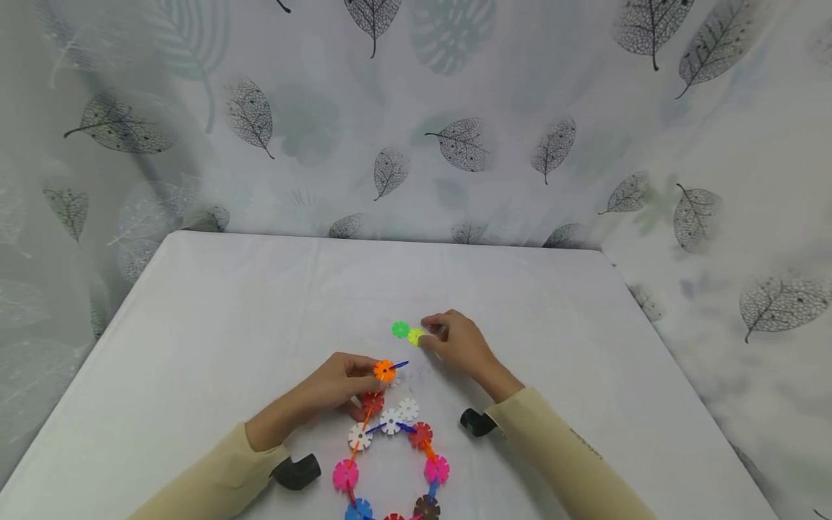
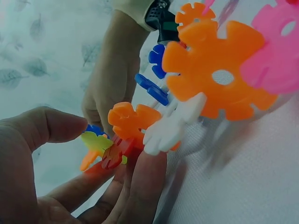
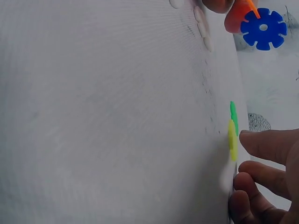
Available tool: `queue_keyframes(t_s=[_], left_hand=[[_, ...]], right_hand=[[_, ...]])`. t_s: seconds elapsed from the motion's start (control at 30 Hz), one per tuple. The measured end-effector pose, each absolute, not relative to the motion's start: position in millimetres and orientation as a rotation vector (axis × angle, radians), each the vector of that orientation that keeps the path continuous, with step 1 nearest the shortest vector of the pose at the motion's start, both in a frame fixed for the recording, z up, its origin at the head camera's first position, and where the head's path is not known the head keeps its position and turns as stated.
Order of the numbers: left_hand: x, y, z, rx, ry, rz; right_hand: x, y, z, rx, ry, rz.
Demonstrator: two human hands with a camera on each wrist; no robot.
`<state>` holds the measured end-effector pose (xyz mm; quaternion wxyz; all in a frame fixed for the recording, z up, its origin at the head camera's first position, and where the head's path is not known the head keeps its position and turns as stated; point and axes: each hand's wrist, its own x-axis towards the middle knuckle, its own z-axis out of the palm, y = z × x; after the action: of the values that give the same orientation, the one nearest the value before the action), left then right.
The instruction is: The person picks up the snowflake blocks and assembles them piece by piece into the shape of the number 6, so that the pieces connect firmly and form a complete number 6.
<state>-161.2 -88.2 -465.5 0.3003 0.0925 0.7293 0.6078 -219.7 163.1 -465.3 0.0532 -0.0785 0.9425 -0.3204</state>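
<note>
Pinched in my left hand [image 1: 334, 383] is the upper end of a chain of interlocking flower-shaped discs. An orange disc [image 1: 385, 370] with a blue disc [image 1: 399, 365] standing edge-on shows at the fingertips, above a red disc [image 1: 373, 402]. In the left wrist view, thumb and fingers surround a cluster with an orange disc [image 2: 133, 119] and a white disc [image 2: 173, 125]. My right hand [image 1: 460, 347] is at a loose yellow disc [image 1: 415, 337], fingers loosely bent. The right wrist view shows its thumb close beside the yellow disc [image 3: 232, 140]; contact is unclear.
A green disc [image 1: 400, 329] lies against the yellow one. The chain's lower part forms a ring with pink [image 1: 437, 469], brown [image 1: 427, 507] and blue discs [image 1: 358, 509], cut off by the frame's bottom edge. A loose white disc [image 1: 408, 409] lies near the ring on the white table [image 1: 260, 303].
</note>
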Motion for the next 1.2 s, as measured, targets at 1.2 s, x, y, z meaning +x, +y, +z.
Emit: queue_keyframes(t_s=[1.2], left_hand=[[-165.3, -83.3, -463.3, 0.316, 2.194, 1.496]], right_hand=[[-226.8, 164.4, -458.8, -0.254, 2.712, -0.998]])
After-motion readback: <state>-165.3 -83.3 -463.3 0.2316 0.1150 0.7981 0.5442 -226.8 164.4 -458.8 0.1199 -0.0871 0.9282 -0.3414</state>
